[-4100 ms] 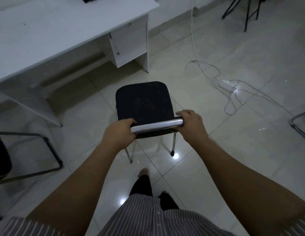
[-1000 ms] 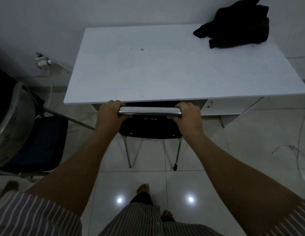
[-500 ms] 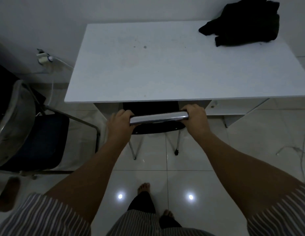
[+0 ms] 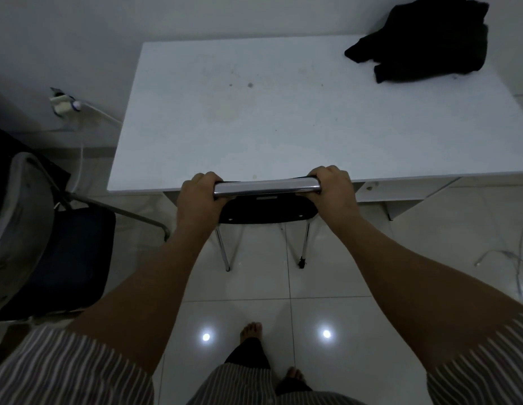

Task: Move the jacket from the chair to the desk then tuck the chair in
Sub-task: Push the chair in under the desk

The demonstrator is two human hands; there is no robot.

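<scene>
The jacket (image 4: 424, 39) is already laid on the desk (image 4: 283, 118), upper right. The chair (image 4: 267, 210), at the middle, is gripped by the left hand (image 4: 200, 200) and right hand (image 4: 332, 190), almost tucked in.

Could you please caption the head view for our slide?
Both hands push chair under desk; jacket lies on top.

The crumpled black fabric jacket (image 4: 424, 42) lies in a heap on the far right corner of the white rectangular desk (image 4: 283, 118); the black-seated chair with chrome tube frame (image 4: 267, 207) stands upright, its seat mostly under the desk's near edge; its chrome top bar lies level with that edge.
</scene>
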